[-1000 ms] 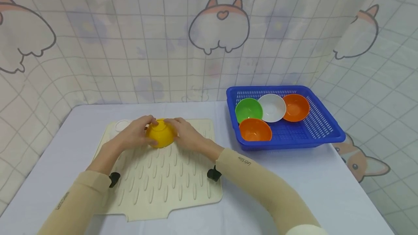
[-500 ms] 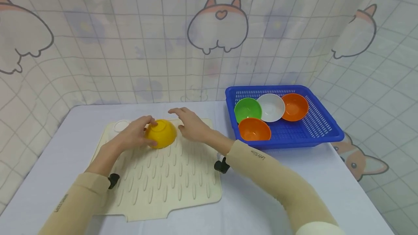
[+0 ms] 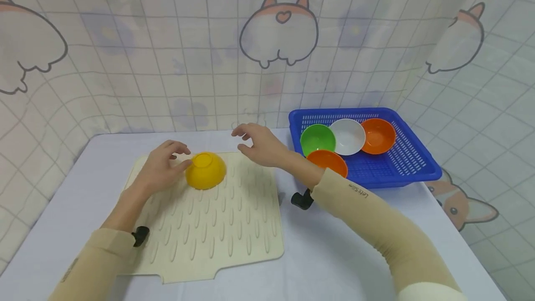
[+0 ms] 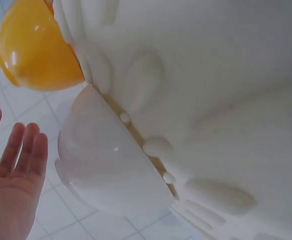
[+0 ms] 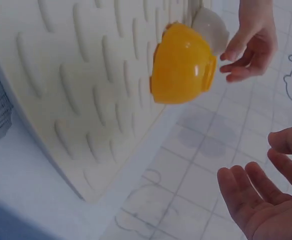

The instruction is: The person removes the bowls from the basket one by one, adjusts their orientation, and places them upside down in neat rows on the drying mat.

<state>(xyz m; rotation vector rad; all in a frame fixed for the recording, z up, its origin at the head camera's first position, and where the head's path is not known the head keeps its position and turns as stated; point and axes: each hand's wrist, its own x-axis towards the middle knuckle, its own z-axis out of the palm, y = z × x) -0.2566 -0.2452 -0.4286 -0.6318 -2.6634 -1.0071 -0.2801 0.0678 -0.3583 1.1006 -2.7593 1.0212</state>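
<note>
A yellow bowl [image 3: 207, 173] lies upside down on the cream ridged drying mat [image 3: 217, 231], near its back edge. My left hand [image 3: 162, 167] hovers just left of it, fingers loosely bent, thumb tip right at the bowl's side in the head view. Beside the yellow bowl, an overturned white bowl [image 4: 108, 155] rests on the mat in the left wrist view; my left hand hides it in the head view. My right hand [image 3: 262, 145] is in the air over the mat's back right corner, holding nothing, its fingers relaxed and apart.
At the back right stands a blue plastic basket [image 3: 376, 181]. Upright inside it are a green bowl [image 3: 317, 138], a white bowl [image 3: 348, 136] and two orange bowls, one at the right [image 3: 378, 136] and one in front [image 3: 328, 160]. A patterned curtain [image 3: 209, 59] hangs behind the table.
My right hand has let go of the yellow bowl and moved right, toward the basket. My left hand has released the bowl and drawn slightly left. The bowl stays on the mat.
</note>
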